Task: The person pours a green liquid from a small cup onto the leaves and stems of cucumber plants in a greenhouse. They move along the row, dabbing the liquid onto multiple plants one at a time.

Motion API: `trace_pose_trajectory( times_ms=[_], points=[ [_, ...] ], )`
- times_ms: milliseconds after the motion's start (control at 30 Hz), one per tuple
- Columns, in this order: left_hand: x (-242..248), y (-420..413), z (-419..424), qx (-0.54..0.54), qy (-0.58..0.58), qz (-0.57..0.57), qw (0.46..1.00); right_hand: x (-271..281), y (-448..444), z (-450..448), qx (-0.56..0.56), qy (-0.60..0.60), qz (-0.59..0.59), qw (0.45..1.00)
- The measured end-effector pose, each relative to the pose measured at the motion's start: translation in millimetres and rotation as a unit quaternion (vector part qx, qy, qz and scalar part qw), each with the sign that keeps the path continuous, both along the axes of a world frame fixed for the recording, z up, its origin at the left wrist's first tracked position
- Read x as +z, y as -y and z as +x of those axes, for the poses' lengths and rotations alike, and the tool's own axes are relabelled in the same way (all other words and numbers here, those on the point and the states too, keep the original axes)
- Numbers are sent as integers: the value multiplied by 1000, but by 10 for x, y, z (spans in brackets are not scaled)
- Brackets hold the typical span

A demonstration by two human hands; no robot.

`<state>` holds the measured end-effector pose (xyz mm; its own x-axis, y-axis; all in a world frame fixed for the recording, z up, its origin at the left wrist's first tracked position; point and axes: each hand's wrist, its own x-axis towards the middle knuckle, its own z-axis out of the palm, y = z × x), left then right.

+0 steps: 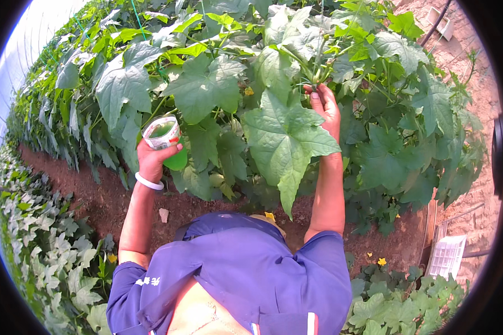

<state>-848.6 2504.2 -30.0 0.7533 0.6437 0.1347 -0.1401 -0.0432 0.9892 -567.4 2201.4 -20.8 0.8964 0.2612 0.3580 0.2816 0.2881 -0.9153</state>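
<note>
My left hand (pixel 151 155) is wrapped around a clear plastic cup (pixel 177 142) that bears printing. Bright green liquid (pixel 177 160) fills its lower part, and the cup tilts a little in front of the leaves. A white bracelet (pixel 149 181) circles that wrist. Higher up on the right, my right hand (pixel 327 109) pinches a small part of a climbing vine between thumb and fingers, just below a thick green stem (pixel 316 76). Exactly what the fingertips hold is too small to tell. One large lobed leaf (pixel 287 138) hangs beside the right wrist, partly in front of the forearm.
Dense leafy vines (pixel 209 83) on strings (pixel 137 19) rise before me. Bare soil (pixel 105 188) runs underneath, with more plants (pixel 67 259) at lower left. A mud wall (pixel 478 138) borders the right, where a white plastic crate (pixel 446 255) stands. Plastic film (pixel 8 79) closes the left.
</note>
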Motion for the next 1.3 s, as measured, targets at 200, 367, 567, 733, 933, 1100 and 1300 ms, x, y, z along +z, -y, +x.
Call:
trace_pose_trajectory(
  times_ms=[200,367,567,733,933,1100,1300],
  points=[
    [12,-5,-79,22,3,-7,1000,-195,-731,-666,-41,147,-148,977],
    [92,1,-101,28,2,7,1000,-216,-1120,-801,-14,163,-95,982],
    [8,-50,-165,39,27,-40,998,-190,-1167,-745,4,187,-101,977],
    [5,-85,-138,46,16,-28,998,-185,-1005,-549,-46,234,-193,952],
    [-48,-163,-131,44,2,-11,999,-235,-721,-386,-76,168,-295,938],
    [-47,-200,-140,38,4,-9,999,-426,-341,-283,-125,108,-294,941],
    [-27,-175,-118,30,2,-21,999,-364,103,-169,-181,63,-307,932]
  ],
)
